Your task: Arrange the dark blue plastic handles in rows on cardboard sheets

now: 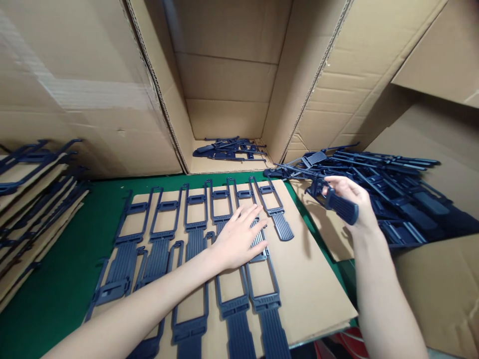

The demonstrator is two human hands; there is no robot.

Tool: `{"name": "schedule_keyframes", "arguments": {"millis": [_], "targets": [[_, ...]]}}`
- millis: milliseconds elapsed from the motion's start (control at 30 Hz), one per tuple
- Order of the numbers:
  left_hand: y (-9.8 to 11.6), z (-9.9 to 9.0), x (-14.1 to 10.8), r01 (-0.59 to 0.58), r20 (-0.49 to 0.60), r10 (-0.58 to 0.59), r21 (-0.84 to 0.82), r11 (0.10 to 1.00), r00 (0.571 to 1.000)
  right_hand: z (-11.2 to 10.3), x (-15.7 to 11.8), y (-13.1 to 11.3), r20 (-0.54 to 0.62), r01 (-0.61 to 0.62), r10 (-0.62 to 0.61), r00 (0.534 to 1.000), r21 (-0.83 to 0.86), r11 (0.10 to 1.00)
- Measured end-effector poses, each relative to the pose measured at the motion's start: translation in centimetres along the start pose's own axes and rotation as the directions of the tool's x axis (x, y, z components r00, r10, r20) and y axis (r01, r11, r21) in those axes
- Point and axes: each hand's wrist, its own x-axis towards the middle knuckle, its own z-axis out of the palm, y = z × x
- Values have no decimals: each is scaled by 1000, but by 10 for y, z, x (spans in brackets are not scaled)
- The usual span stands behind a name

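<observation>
Frames lie in two rows on a cardboard sheet. The left hand spreads over them, fingers loose, grasping nothing visible. The right hand clasps another frame near its ribbed end, beside the pile. A firm pinch seems best, far end clear of the pile; light left-hand contact should avoid skewing the rows.

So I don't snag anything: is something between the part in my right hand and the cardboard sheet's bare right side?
Nothing visible stands between the dark part in your right hand and the bare right side of the cardboard sheet. The nearest laid frame lies left of that space.
</observation>
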Motion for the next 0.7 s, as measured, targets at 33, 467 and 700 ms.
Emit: {"name": "schedule_keyframes", "arguments": {"millis": [33, 467, 700], "targets": [[0, 0, 0, 0, 0, 0, 2, 1000, 1000, -1, 0, 0, 24, -6, 4, 1000, 50, 999], [0, 2, -1, -2, -7, 2, -6, 1000, 1000, 10, -12, -6, 124, 57, -96, 988, 289, 956], [1, 1, 0, 2, -10, -2, -16, 1000, 1000, 14, -14, -12, 115, 11, -40, 993, 246, 969]]}}
